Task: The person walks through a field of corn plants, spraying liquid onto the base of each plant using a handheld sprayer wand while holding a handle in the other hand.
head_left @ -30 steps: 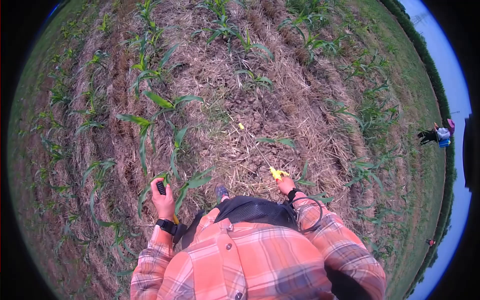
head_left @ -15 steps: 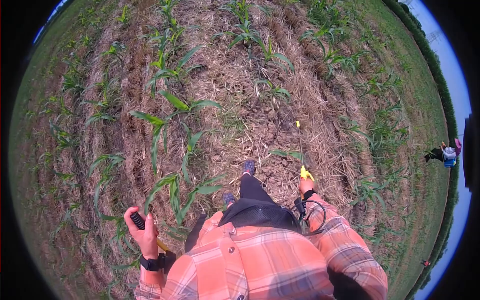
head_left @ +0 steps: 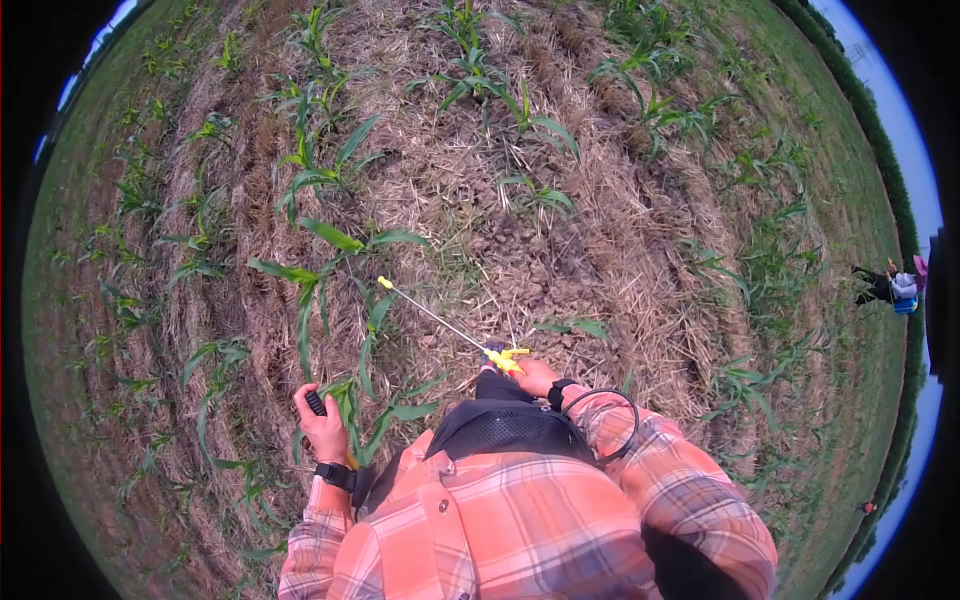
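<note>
My right hand (head_left: 537, 378) is closed around the yellow handle of a spray wand (head_left: 440, 320), in front of my waist. The wand's thin metal tube slants forward and left. Its yellow nozzle (head_left: 385, 283) hangs beside the leaves of a young maize plant (head_left: 340, 237); I cannot make out any spray. A black hose (head_left: 636, 425) loops over my right forearm. On the left, my left hand (head_left: 325, 432) wraps a black ribbed lever grip (head_left: 316, 403), and a bit of yellow lever shows near the wrist. Whatever the lever joins is hidden behind my body.
Rows of young maize (head_left: 475, 75) run ahead and to both sides. Dry straw (head_left: 640, 265) and cracked soil (head_left: 525, 265) lie between them. Far right, another person (head_left: 900, 287) carries something blue; a small distant figure (head_left: 867, 508) is lower down. A tree line (head_left: 890, 165) borders the field.
The spray wand has swung from pointing ahead on my right to pointing forward-left, as my right hand moved left. My left hand and the lever grip have shifted forward and right.
</note>
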`<state>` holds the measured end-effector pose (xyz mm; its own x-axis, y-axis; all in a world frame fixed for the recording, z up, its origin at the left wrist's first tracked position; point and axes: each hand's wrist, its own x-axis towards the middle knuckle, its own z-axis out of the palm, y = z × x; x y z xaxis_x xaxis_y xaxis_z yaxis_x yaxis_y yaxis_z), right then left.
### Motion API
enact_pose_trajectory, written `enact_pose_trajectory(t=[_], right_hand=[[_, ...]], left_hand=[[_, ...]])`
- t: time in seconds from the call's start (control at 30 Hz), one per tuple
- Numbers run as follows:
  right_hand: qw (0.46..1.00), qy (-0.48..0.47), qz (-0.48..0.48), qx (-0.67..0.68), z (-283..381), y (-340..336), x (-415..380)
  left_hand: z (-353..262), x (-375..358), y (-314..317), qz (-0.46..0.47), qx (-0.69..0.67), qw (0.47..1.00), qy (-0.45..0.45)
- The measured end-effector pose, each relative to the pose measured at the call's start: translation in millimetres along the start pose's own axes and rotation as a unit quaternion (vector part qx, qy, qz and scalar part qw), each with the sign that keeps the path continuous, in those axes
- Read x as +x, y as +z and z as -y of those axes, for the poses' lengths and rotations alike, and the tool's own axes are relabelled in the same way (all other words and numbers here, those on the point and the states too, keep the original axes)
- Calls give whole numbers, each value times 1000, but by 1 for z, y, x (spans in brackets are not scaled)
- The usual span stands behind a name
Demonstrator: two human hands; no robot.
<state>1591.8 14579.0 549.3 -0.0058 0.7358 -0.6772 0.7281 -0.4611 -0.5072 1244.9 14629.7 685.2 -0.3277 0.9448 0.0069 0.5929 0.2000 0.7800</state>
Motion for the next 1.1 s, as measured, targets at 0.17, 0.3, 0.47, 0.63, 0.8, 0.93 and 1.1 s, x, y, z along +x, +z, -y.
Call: enact_pose_trajectory(t=[0.17,0.3,0.47,0.63,0.8,0.93,1.1], right_hand=[[998,-52,21,-14,-26,-15,14],[998,23,-55,33,-70,-28,20],[965,175,-181,77,-123,-56,13],[896,303,-299,126,-194,-74,23],[890,311,-333,19,-187,-117,14],[890,287,-352,-18,-173,-121,43],[922,280,-266,31,-107,-114,94]], left_hand=[[-2,27,48,9,27,999,34],[-23,45,62,23,15,998,61],[-63,58,42,9,-12,997,82],[-122,51,-5,58,-125,990,-35],[-154,58,-58,-8,-104,993,58],[-112,127,4,-23,-39,992,121],[-82,182,32,23,-41,998,36]])
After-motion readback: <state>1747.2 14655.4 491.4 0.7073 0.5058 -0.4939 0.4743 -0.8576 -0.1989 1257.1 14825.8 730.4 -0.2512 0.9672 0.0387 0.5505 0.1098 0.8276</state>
